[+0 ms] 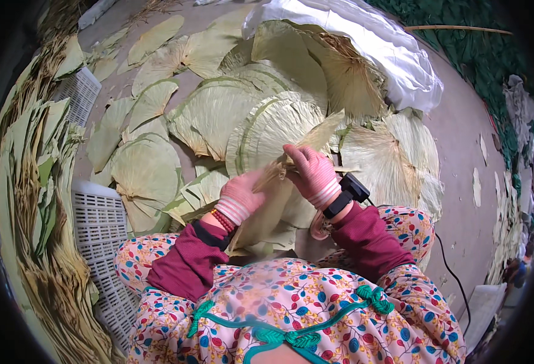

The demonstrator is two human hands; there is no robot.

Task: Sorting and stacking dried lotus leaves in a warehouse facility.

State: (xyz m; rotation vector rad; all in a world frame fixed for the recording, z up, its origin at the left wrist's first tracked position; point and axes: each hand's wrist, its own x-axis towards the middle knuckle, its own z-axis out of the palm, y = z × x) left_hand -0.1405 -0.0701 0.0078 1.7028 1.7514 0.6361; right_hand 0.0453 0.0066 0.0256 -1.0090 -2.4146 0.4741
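Observation:
My right hand (309,173), in a pink striped glove, is closed on the gathered stem end of a dried, pale tan palm leaf (256,224) in front of my chest. My left hand (240,195), gloved alike, is smeared by motion at the leaf's left side; whether it grips it I cannot tell. Just beyond my hands lies a round, pleated pale-green leaf fan (273,124), with more fanned leaves (140,170) spread around it.
A white plastic crate (97,227) stands left of my knee, beside stacked dried leaves (36,236); another crate (76,94) is farther back. White sacking (400,67) lies at the back, green netting (479,73) upper right. A black cable (461,291) runs along my right.

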